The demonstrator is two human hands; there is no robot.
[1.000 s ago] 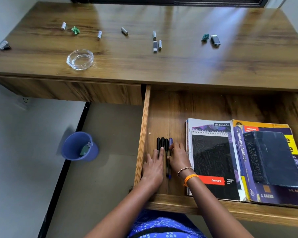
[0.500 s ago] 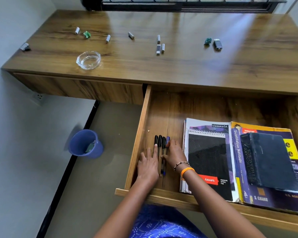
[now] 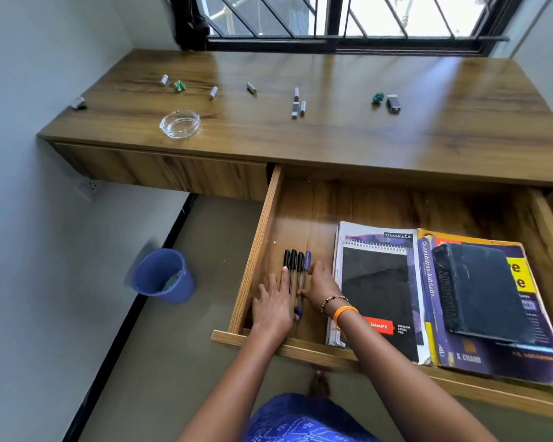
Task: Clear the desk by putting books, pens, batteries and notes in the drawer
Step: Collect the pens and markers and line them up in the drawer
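Beneath a barred window [image 3: 332, 17], wooden desk [image 3: 332, 145] strewn with batteries [image 3: 296, 109], crumpled green notes [image 3: 179, 86] and a glass ashtray [image 3: 179, 124]. Below, open drawer [image 3: 256, 250] holding four pens [image 3: 296, 266] laid side by side, beside stacked books [image 3: 479, 298] and a spiral pad [image 3: 377, 295]. Left hand [image 3: 273, 306] flat, fingers straight, against the pens' left side; right hand [image 3: 321, 287] fingers extended, pressing against their right side, grasping nothing. Blue bin [image 3: 162, 275] on the floor at left.
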